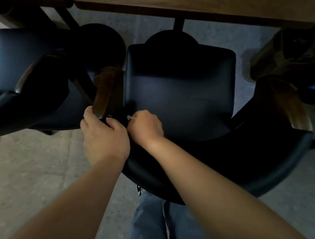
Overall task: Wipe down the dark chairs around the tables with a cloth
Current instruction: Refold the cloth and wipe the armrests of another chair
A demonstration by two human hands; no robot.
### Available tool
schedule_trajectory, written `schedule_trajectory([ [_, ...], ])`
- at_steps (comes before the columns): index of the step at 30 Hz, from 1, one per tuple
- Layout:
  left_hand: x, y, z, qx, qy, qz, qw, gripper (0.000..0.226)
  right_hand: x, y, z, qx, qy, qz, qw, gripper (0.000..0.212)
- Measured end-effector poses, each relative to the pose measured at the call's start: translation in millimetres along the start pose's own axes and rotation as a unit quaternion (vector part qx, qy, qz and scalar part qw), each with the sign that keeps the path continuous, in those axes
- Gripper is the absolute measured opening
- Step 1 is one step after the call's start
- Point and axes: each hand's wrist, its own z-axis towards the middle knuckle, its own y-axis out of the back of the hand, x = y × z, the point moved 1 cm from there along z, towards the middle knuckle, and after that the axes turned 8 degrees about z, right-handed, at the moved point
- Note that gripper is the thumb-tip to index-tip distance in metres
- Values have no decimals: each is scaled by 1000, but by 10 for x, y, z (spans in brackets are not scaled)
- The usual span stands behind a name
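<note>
Dark padded chair (181, 91), smooth leather-like seat and curved backrest, stands pushed toward the wooden table (200, 1); its front edge lies just under the table's rim. Seat surface reads dull, with a faint sheen near the middle. Brown polished wooden armrest (107, 89) runs along the chair's left side; a matching one (285, 105) sits on the far side.

Left hand (105, 136) grips the rear end of the near armrest, fingers curled round it. Right hand (146, 126) is closed in a fist at the seat's back-left corner, just beside the left hand, pinching a small pale bit of something (131, 117) between the fingertips; too little shows to tell whether it is the cloth.

Second dark chair (27, 59) of the same build stands to the left, its armrest close against the first chair's, almost no gap between them. A third chair (298, 51) shows at the right edge, a strip of floor between it and the middle one.

Grey concrete floor (34, 166) lies open behind and left of the chairs. Blue denim trouser legs (161, 222) stand right behind the backrest.
</note>
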Motion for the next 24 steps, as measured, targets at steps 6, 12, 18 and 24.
schedule_trajectory([
  [6,5,4,8,17,0,-6,1000,45,-465,387,-224,51,-18,-163,985,25],
  [12,2,25,-3,13,3,-9,1000,45,-468,441,-133,-39,-3,-108,993,23],
  [18,8,6,0,10,2,-4,1000,46,-427,216,-173,25,20,-71,997,10],
  [24,2,19,2,14,2,-8,1000,46,-828,706,-188,91,1,-302,949,17],
])
